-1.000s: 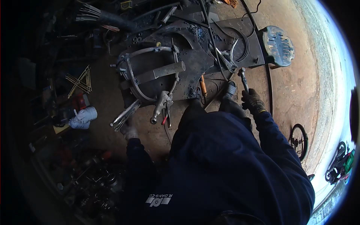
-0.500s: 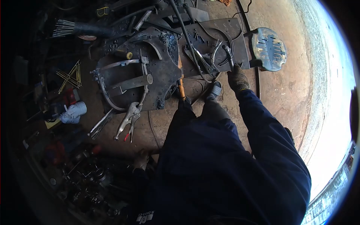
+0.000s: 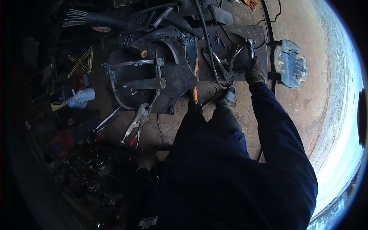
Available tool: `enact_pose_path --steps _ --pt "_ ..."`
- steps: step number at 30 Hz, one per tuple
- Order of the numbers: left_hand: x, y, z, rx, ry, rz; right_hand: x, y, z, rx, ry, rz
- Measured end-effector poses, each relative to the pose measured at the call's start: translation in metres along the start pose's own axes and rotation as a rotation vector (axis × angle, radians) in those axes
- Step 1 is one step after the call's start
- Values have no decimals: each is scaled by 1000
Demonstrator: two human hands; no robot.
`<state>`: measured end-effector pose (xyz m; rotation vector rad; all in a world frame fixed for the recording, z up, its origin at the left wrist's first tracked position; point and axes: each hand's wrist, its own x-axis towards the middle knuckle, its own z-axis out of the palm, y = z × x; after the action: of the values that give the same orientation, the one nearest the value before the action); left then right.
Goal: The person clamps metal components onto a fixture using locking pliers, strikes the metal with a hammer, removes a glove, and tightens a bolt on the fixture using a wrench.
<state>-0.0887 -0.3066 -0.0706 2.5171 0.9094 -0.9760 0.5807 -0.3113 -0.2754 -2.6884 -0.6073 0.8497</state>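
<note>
My right hand (image 3: 256,73), in a knitted work glove, is closed around the handle of a metal hammer (image 3: 251,49). The hammer's head points away from me, over the right part of the steel work table (image 3: 180,86). Left of it lie tongs-like metal tools (image 3: 218,65) and a dark cable (image 3: 205,30). My left hand (image 3: 147,159), also gloved, hangs low in shadow beside dark machinery (image 3: 90,168); its fingers are hard to make out. Locking pliers (image 3: 137,120) grip the near edge of a curved metal frame (image 3: 115,90) on the table.
A metal pipe piece (image 3: 143,84) lies across the frame. To the right a worn seat-shaped metal plate (image 3: 290,64) juts from the table. Thin yellow rods (image 3: 81,61) and a pale cloth bundle (image 3: 81,97) are at left. An orange-brown strip (image 3: 195,94) hangs at the table's near edge.
My right hand has moved the hammer forward, farther over the table. The whole view has shifted, so the table sits lower and farther right. My left hand stays low in the shadow.
</note>
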Motion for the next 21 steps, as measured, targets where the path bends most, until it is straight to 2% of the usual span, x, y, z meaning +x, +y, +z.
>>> enact_pose_path --steps 2,3,5,8,9,11,12,13,15,17,20,21 --pt "-2 0 -1 -199 -105 -124 1 -4 -8 -78 -135 -74" --pt "0 2 -2 -303 -151 -186 3 -1 2 -71 -98 -71" --pt "10 13 -12 -474 -203 -276 -26 -17 -19 -82 -173 -70" --pt "31 56 -84 -675 -153 -371 -62 5 11 -1 -42 -218" --pt "30 51 -69 -686 -133 -378 -73 21 25 39 32 -300" --pt "29 31 -2 -189 -129 -159 -107 14 15 106 -158 -229" --pt "31 23 38 -200 -113 -166 -113 28 31 110 -144 -280" --pt "34 16 81 -356 -44 -266 -122 32 36 109 -185 -276" --pt "39 19 98 -525 35 -369 -131 35 38 98 -222 -282" --pt "43 18 106 -440 70 -197 -132 37 37 24 -240 -382" --pt "51 15 115 -412 7 -183 -115 24 17 -32 -252 -384" --pt "49 16 102 -385 -36 -162 -102 29 20 6 -221 -476"
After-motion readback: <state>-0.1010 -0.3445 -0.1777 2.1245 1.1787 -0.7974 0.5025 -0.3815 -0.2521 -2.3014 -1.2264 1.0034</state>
